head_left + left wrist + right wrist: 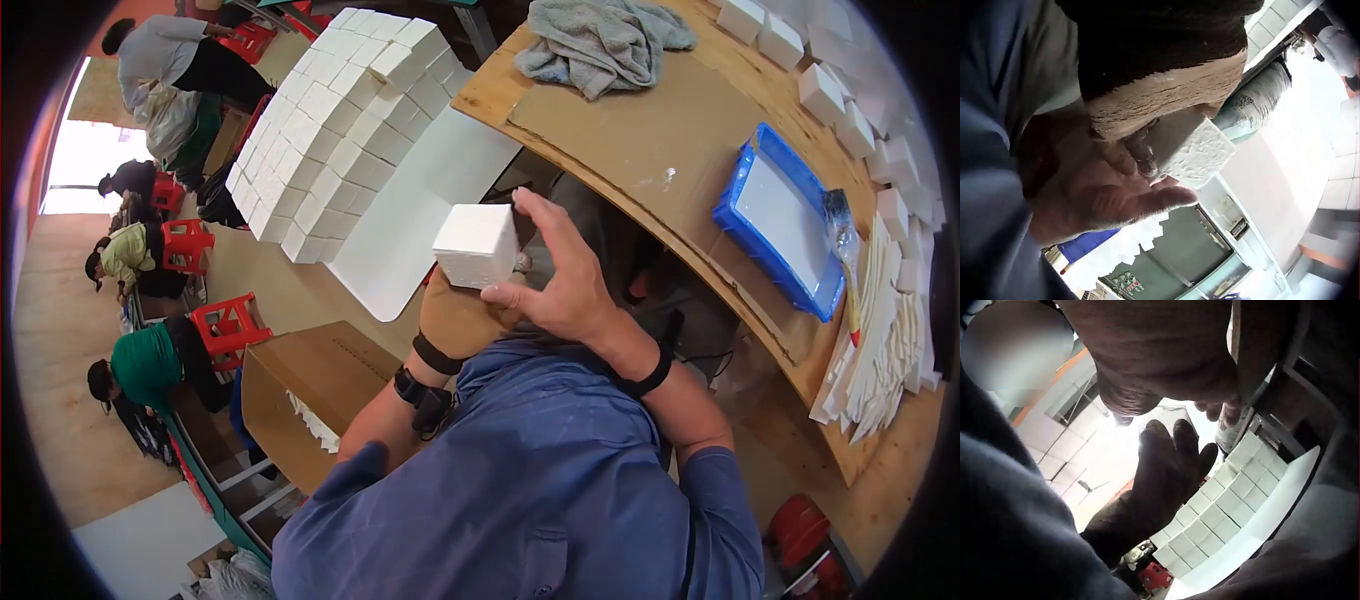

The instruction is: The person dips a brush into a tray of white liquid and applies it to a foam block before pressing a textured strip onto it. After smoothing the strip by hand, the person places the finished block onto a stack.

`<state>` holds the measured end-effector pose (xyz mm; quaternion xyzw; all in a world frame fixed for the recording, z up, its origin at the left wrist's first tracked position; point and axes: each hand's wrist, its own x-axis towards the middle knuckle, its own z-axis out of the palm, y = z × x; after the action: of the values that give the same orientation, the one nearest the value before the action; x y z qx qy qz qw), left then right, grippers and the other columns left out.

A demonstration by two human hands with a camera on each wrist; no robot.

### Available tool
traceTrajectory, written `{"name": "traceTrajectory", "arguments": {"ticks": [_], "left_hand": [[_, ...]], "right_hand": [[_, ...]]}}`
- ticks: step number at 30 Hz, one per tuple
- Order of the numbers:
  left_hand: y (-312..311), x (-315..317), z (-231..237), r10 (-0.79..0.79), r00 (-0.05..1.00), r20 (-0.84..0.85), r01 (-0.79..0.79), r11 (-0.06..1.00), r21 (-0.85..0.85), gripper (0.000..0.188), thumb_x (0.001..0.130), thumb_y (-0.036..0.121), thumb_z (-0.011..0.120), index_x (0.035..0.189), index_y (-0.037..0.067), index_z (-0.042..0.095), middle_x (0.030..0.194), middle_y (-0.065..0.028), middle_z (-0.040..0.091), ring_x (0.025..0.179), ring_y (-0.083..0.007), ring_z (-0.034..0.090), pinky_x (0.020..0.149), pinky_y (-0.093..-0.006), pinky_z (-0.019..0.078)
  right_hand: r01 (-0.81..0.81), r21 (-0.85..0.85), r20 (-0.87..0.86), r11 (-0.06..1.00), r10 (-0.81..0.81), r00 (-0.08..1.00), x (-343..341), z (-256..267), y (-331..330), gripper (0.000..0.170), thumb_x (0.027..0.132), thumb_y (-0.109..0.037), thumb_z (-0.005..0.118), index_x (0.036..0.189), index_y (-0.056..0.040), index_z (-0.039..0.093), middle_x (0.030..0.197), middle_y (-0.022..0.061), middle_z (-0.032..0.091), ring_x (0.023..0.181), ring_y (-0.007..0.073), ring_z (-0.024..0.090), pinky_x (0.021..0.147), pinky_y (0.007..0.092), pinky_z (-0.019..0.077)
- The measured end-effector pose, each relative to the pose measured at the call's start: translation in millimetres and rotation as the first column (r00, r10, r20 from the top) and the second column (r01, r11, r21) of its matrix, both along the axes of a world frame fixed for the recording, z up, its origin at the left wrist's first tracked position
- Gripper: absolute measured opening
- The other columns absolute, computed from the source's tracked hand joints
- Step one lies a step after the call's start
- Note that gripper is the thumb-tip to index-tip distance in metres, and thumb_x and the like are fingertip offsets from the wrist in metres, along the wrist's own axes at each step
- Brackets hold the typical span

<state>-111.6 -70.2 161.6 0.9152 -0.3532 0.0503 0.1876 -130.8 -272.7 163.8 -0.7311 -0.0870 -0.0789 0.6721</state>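
A white block (474, 238) is held up in front of the person's chest. The left hand (458, 318), in a tan glove, grips it from below; in the right wrist view the gloved fingers (1169, 459) reach up to the block (1174, 415). The bare right hand (572, 285) holds the block's right side, thumb at the lower edge and index finger at the far corner. In the left wrist view the block's rough face (1200, 156) shows beside the right hand's thumb (1169, 197). Some fingers of both hands are hidden.
A large stack of white blocks (335, 120) stands on a white sheet (385, 265). On the wooden table (490, 85) are a grey towel (600, 45), a blue tray (780, 220), a brush (845, 235) and white strips (870, 350). A cardboard box (310, 375) stands lower left; several people sit beyond.
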Motion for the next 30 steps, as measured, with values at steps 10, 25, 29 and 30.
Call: {"name": "traceTrajectory", "arguments": {"ticks": [10, 25, 29, 30], "left_hand": [[5.8, -4.3, -4.4, 0.043, 0.999, 0.014, -0.044, 0.996, 0.079, 0.057, 0.098, 0.042, 0.073, 0.152, 0.026, 0.064, 0.155, 0.0003, 0.067, 0.144, -0.0247, 0.062, 0.121, -0.0501, 0.047], [57.5, 38.9, -8.4, -0.382, 0.676, -0.63, -0.34, 0.597, -0.727, 0.103, 0.093, 0.022, 0.09, 0.174, -0.001, 0.032, 0.168, -0.0172, 0.051, 0.153, -0.0301, 0.053, 0.129, -0.0448, 0.0392], [51.5, 32.8, -12.8, -0.391, 0.758, -0.522, -0.202, 0.62, -0.758, 0.111, 0.083, 0.003, 0.094, 0.175, 0.005, 0.033, 0.166, -0.0191, 0.053, 0.153, -0.0305, 0.053, 0.128, -0.0452, 0.0407], [51.2, 33.2, -13.6, -0.38, 0.796, -0.471, -0.127, 0.657, -0.743, 0.116, 0.081, -0.003, 0.094, 0.177, 0.011, 0.031, 0.164, -0.0205, 0.054, 0.152, -0.0328, 0.054, 0.127, -0.0479, 0.0416]], "right_hand": [[0.201, -0.352, 0.477, 0.914, -0.01, 0.879, -1.9, -8.6, 8.0, 0.082, 0.104, -0.051, 0.077, 0.161, 0.0024, 0.054, 0.162, 0.0283, 0.053, 0.147, 0.048, 0.056, 0.122, 0.0511, 0.0473], [-0.121, 0.029, 0.123, 0.992, 0.116, 0.986, 1.3, -10.4, -10.1, 0.089, 0.096, -0.037, 0.088, 0.166, -0.0002, 0.048, 0.164, 0.0197, 0.054, 0.146, 0.0324, 0.058, 0.125, 0.0441, 0.0447], [-0.125, -0.024, 0.154, 0.992, 0.128, 0.98, 0.8, -8.6, -11.5, 0.096, 0.084, -0.025, 0.099, 0.163, -0.0026, 0.048, 0.164, 0.0192, 0.053, 0.149, 0.0325, 0.056, 0.127, 0.0445, 0.0432], [-0.125, -0.034, 0.186, 0.992, 0.13, 0.974, 1.3, -12.1, -11.0, 0.097, 0.081, -0.021, 0.101, 0.161, -0.0036, 0.049, 0.164, 0.0193, 0.052, 0.151, 0.0327, 0.055, 0.127, 0.0448, 0.0427]]}}
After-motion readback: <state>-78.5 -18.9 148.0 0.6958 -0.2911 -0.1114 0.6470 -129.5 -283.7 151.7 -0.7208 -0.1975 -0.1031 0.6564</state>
